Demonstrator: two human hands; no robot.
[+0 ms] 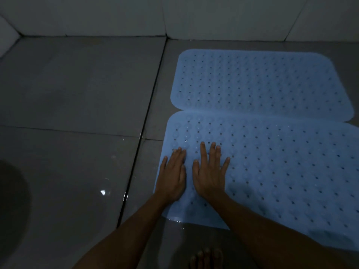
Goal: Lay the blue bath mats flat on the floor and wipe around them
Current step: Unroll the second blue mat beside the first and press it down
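Your bare toes (206,256) show at the bottom edge of the view, on the grey tiled floor (77,105). Just beyond them lies the near mat (281,171), blue and dotted with small holes, flat on the floor with a little water glinting at its near left corner. Your left hand (172,171) lies palm down near that mat's left edge, fingers straight and close together, holding nothing. Your right hand (210,171) lies just beside it, also palm down on the near mat, fingers straight and slightly spread, holding nothing. Both forearms reach in from the bottom of the view. To your left a dark grout line (143,129) runs away from you, with wet sheen on the tile beside it. Beyond your hands, the far mat (260,82) lies flat too; its near edge meets the near mat's far edge, and I cannot tell whether they overlap. Past it stands the pale tiled wall (116,16).
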